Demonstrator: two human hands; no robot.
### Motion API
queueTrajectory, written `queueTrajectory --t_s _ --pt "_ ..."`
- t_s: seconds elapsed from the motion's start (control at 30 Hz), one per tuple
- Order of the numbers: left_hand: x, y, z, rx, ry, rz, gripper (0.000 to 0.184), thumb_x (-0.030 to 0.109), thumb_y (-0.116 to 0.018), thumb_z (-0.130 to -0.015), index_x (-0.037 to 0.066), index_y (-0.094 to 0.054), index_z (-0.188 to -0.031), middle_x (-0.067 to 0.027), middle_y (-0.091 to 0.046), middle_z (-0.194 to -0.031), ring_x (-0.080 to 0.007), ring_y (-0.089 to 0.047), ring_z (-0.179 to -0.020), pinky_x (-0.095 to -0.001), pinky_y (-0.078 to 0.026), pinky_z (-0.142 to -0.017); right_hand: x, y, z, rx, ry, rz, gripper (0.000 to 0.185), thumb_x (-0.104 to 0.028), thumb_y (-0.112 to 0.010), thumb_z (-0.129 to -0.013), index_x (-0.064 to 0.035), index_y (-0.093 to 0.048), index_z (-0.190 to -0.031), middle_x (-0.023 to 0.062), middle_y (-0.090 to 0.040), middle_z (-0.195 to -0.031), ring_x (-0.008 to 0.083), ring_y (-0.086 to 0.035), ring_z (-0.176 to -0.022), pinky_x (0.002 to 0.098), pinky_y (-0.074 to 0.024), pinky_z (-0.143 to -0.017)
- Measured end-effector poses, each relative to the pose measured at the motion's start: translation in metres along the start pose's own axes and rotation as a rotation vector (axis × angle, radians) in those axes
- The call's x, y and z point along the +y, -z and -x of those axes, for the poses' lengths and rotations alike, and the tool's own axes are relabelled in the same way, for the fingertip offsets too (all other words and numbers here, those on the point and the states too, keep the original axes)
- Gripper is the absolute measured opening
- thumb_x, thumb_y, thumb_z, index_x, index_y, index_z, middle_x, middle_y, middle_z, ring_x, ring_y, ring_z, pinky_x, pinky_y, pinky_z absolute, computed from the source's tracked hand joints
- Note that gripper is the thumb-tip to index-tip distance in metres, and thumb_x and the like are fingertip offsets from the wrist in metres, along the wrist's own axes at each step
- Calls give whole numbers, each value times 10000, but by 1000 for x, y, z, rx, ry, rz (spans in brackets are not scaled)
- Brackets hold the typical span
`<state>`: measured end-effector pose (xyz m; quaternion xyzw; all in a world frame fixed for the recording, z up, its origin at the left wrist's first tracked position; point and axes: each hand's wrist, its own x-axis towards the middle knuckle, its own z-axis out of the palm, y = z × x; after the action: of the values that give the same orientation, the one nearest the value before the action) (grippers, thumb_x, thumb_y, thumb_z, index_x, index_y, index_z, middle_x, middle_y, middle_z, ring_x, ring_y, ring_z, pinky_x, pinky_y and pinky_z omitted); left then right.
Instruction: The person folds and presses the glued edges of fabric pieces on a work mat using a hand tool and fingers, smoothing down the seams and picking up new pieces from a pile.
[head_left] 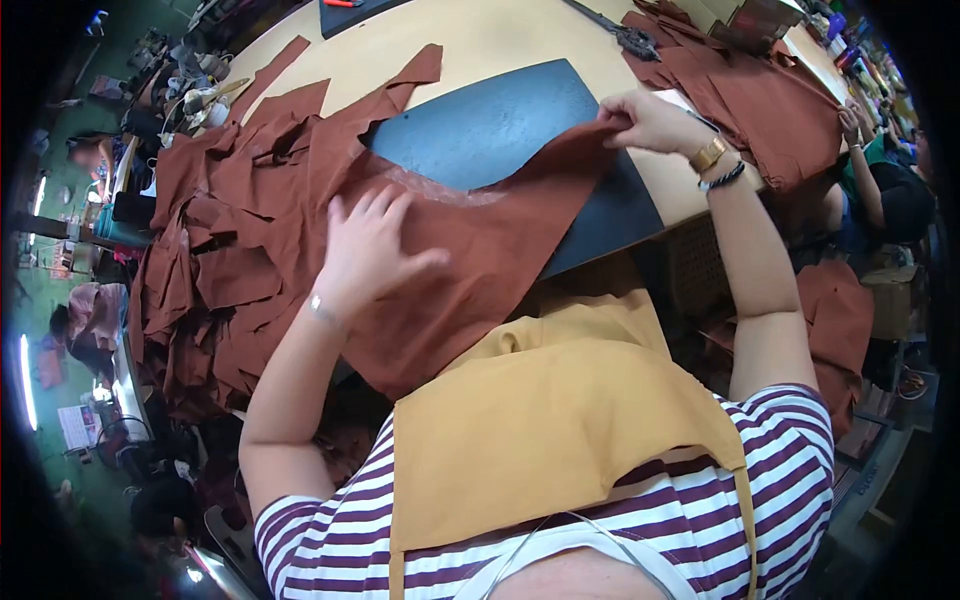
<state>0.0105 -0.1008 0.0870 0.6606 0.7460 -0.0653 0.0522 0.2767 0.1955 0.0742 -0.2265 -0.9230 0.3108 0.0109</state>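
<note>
A rust-brown piece of fabric (470, 260) with a curved cut-out lies across the front of the table and hangs over its edge. My right hand (655, 122) pinches its far right corner, lifting it a little. Spread flat on the fabric's left part is my left hand (372, 240), fingers apart and holding nothing. A pale, shiny patch runs along the curved edge. Beneath the fabric, a dark blue-grey board (500, 120) shows through the cut-out and to the right.
Heaped brown fabric pieces (220, 270) cover the left side. More brown fabric (750, 110) is stacked at the right, with dark scissors (635, 40) beside it. A cardboard box (735, 20) sits on that stack. Other people are seated at both sides.
</note>
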Motion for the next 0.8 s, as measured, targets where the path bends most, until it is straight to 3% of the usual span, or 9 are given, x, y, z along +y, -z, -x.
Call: queueTrajectory --t_s 0.07,0.2,0.27,0.3,0.33,0.43,0.5,0.63,0.8 --pt "-9 -30 -45 446 -279 102 700 576 -715 -756 89 -598 -1245 -156 -602 -1241 -308 -534 -1200 -454 -368 -1033 -4 14 -9 6 15 -11 232 -84 -731 -730 -34 -618 -926 -4 -519 -701 81 -506 -669 269 -426 -588" --pt "7 -40 -110 277 -372 349 480 526 -738 -752 113 -672 -988 -94 -659 -991 -261 -605 -943 -399 -399 -866 6 56 -25 192 117 332 352 -75 -723 -688 -45 -619 -1023 114 -622 -816 225 -594 -747 359 -487 -681" --pt "20 -49 -133 305 -348 407 410 503 -753 -748 124 -673 -883 -64 -665 -868 -246 -617 -824 -383 -391 -793 -19 59 -10 607 98 716 745 2 -562 -728 -174 -427 -1440 164 -576 -1148 346 -528 -1121 500 -392 -928" --pt "26 -56 -141 374 -340 421 413 525 -750 -740 134 -661 -839 -49 -660 -802 -242 -619 -756 -375 -373 -778 -38 63 -8 668 160 745 709 -118 -715 -662 -146 -495 -1335 107 -618 -1174 279 -571 -1120 449 -421 -878" --pt "31 -55 -144 389 -338 409 405 509 -758 -739 130 -658 -838 -42 -649 -808 -235 -611 -760 -370 -367 -790 -31 53 -26 779 385 555 480 -94 -727 -689 -65 -590 -1148 177 -637 -895 339 -616 -863 423 -501 -774" --pt "41 -54 -143 428 -302 352 404 494 -781 -718 128 -654 -832 -24 -620 -833 -216 -597 -800 -373 -347 -828 -35 -4 -31 322 170 242 419 0 -578 -787 -90 -610 -1195 152 -640 -1113 342 -616 -993 420 -501 -873" --pt "41 -52 -142 467 -315 355 408 497 -784 -711 129 -657 -836 -30 -615 -848 -216 -595 -831 -376 -348 -828 -18 -48 -43 260 426 155 367 7 -568 -805 -61 -635 -1159 138 -640 -1111 333 -608 -1029 407 -490 -910" --pt "39 -54 -143 436 -301 328 435 508 -788 -701 120 -660 -848 -39 -609 -868 -220 -592 -881 -372 -344 -811 -22 -76 -45 162 311 69 251 -62 -637 -824 -43 -656 -1073 143 -636 -1019 323 -611 -1009 399 -478 -918" --pt "26 -58 -141 399 -327 414 240 355 -721 -833 149 -701 -956 -11 -625 -906 -221 -590 -906 -470 -319 -1002 -18 -75 -42 172 283 71 141 -77 -620 -839 -55 -663 -971 125 -635 -959 329 -610 -953 410 -493 -846"
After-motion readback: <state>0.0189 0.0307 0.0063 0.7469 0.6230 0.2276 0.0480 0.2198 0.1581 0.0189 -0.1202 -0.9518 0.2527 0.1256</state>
